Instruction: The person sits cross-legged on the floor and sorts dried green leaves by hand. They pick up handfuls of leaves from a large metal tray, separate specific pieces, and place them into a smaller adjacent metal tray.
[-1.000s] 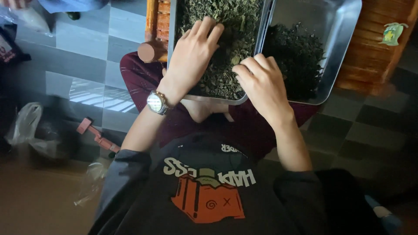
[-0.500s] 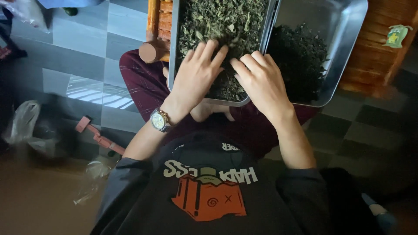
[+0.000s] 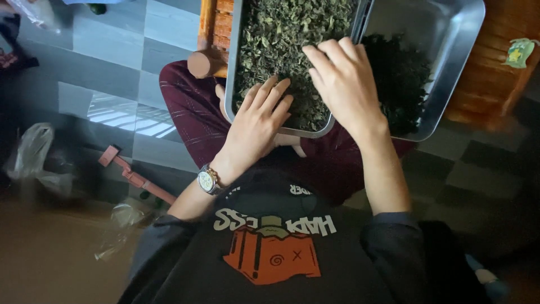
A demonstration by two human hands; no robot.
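I have both hands flat, fingers spread and gripping nothing: the left hand (image 3: 260, 121) on the leaves (image 3: 292, 50) in the near tray (image 3: 232, 67) at top centre, the right hand (image 3: 344, 84) over its right edge. Light, even strokes should keep leaves from spilling. A second tray (image 3: 455, 62) crowds the right, a wooden peg (image 3: 203, 63) the left.
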